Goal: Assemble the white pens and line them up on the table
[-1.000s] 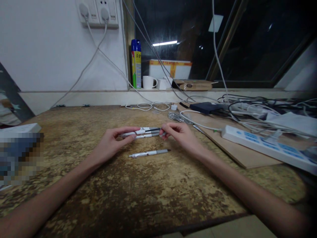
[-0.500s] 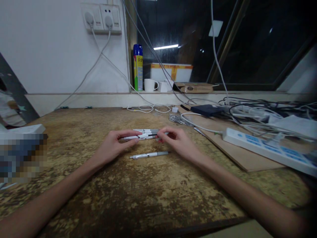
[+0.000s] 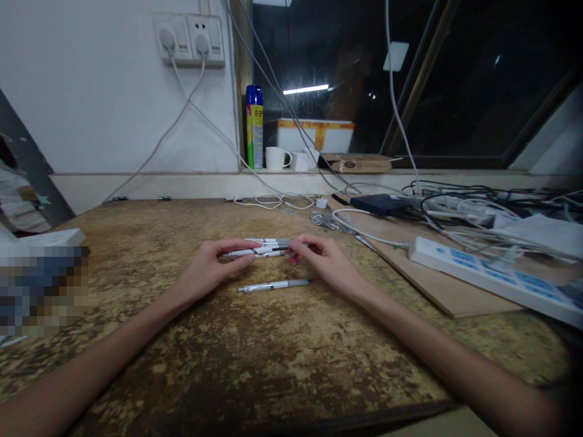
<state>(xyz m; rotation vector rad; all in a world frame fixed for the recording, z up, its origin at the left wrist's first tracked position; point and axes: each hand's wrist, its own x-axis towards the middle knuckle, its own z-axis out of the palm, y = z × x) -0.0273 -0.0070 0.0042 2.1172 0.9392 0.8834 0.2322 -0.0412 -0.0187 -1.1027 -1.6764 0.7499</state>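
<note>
While the left hand (image 3: 207,267) has its grip closed on a white pen barrel (image 3: 248,251), the right hand (image 3: 321,255) pinches the dark refill (image 3: 280,248) at its other end; both are above the worn bench (image 3: 255,346), where a separate pen (image 3: 273,286) lies nearer the person.

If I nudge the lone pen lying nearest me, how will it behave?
The pen would probably roll, since its barrel looks round and slim, though what looks like a clip near its left end may stop it early. It should stay stiff when lifted, being straight and apparently plastic. It is likely light, and its smooth, shiny barrel could slip a little.
</note>
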